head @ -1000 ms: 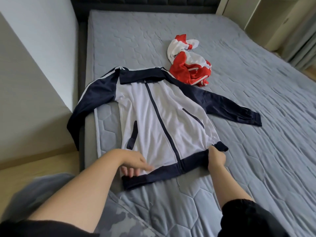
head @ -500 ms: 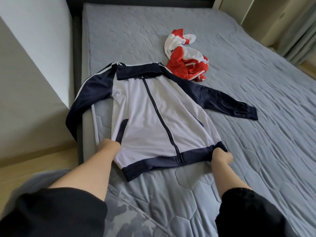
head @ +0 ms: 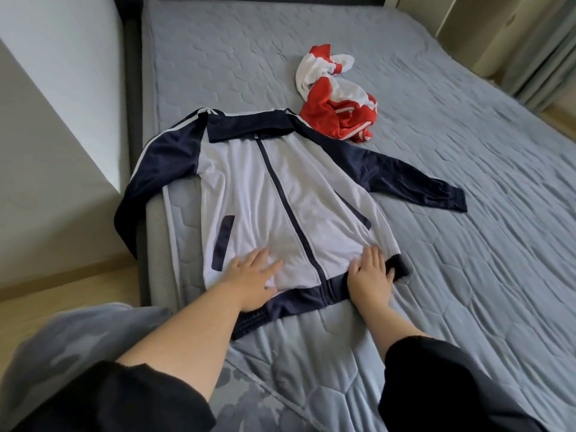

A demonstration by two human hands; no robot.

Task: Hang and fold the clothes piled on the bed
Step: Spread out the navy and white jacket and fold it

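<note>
Head view: both my hands are down on the jacket (head: 271, 194). It lies face up and zipped on the bed (head: 467, 260), close to the bed's left edge, collar (head: 249, 127) away from me and navy hem band (head: 299, 302) toward me. Left hand (head: 252, 275): palm down, fingers straight and slightly spread, resting on the white front panel left of the zipper (head: 293, 213), just above the hem band and right of the navy pocket strip (head: 223, 241). It grips nothing, flat contact only. Right hand (head: 369, 275): palm down, fingers straight and close together, lying across the hem band and the lower white panel right of the zipper. No pinch or curl visible there either. The hem's right end pokes out just beside this hand. The jacket's navy sleeve on my left (head: 149, 169) drapes over the mattress edge and hangs down the bed's side. The other sleeve (head: 405, 179) runs out to the right, flat on the quilted cover, cuff well apart from my hands. A red and white garment (head: 336, 88) sits crumpled on the bed just beyond the jacket's right shoulder; I can't tell whether they touch. Both my forearms are bare with black sleeves bunched up near the elbows. Pale wall (head: 46, 120) and wooden floor (head: 62, 291) are on the left, curtains (head: 545, 57) at the far right.
</note>
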